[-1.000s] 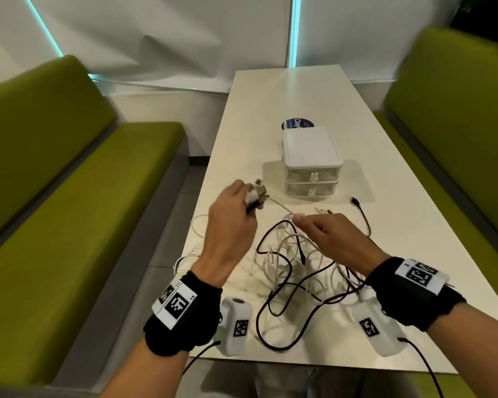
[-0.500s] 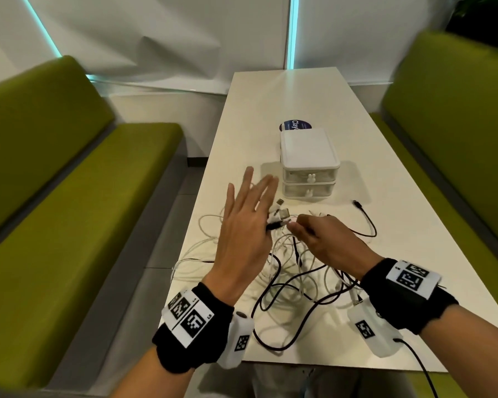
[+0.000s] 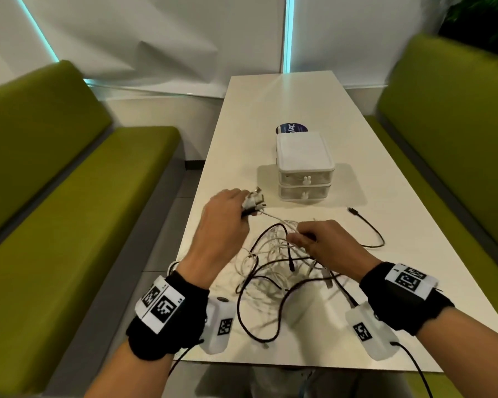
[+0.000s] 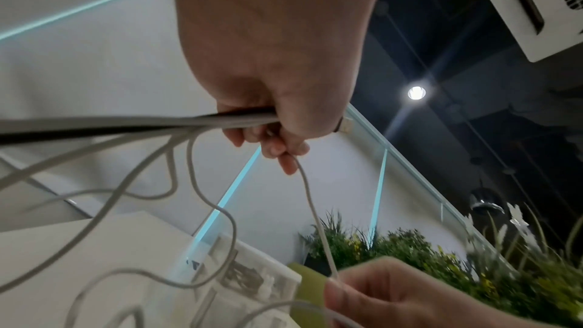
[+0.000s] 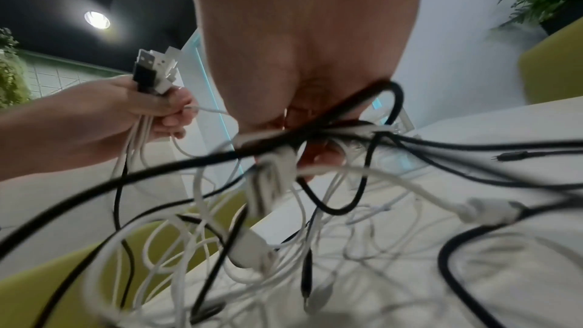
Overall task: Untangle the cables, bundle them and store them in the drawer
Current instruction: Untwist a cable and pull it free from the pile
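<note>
A tangle of white and black cables [image 3: 273, 262] lies on the white table [image 3: 285, 104] in front of me. My left hand [image 3: 227, 214] grips a bunch of USB plugs [image 3: 253, 201] with their cords trailing down; the plugs [image 5: 154, 69] stick up out of its fist [image 5: 157, 106]. My right hand [image 3: 319, 239] pinches white and black cords [image 5: 303, 144] at the top of the tangle. A white cable [image 4: 315, 213] runs taut between the left hand [image 4: 277, 119] and the right hand [image 4: 394, 291]. A white two-drawer box [image 3: 304, 168] stands behind the tangle, both drawers closed.
A loose black cable end [image 3: 365, 225] lies to the right of the tangle. A round blue sticker [image 3: 291, 129] shows behind the drawer box. Green benches [image 3: 69, 196] flank the table on both sides. The table's near edge [image 3: 299, 366] is close below my wrists.
Half a second ago my left hand was spread flat over the plugs; now it is curled around them and has moved left. The right hand stays at the tangle, holding cords.
</note>
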Tool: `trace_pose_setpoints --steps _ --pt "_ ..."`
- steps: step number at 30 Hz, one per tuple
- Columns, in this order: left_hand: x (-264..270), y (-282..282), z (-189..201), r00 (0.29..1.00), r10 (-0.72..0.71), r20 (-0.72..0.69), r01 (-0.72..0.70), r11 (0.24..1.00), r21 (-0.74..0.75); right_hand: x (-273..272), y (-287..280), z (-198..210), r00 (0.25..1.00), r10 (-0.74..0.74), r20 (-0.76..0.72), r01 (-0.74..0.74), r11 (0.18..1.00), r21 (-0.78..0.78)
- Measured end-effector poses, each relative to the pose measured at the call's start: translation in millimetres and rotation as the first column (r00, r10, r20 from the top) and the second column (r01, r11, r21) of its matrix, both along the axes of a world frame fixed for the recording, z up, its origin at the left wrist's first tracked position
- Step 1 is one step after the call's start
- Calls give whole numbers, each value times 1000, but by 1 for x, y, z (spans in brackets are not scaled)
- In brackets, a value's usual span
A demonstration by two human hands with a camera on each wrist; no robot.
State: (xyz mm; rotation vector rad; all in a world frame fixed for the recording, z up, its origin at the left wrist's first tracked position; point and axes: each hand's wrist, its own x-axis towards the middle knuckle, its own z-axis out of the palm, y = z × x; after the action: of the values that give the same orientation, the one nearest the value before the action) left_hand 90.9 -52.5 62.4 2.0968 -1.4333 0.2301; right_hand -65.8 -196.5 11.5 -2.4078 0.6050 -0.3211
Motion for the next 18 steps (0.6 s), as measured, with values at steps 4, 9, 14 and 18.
trace_pose_setpoints --steps 4,9,14,18 --pt "15 3 -5 994 100 -36 -103 992 -74 3 -1 6 995 9 -94 -22 991 -133" --pt "22 9 -7 970 217 -108 -234 958 -168 4 4 12 984 25 -177 -65 972 -226" --pt "20 9 -6 958 255 -133 -279 936 -216 6 6 13 962 9 -273 -89 955 -283" --pt "25 9 -14 945 296 -139 -320 923 -213 7 7 17 962 19 -274 -123 921 -369"
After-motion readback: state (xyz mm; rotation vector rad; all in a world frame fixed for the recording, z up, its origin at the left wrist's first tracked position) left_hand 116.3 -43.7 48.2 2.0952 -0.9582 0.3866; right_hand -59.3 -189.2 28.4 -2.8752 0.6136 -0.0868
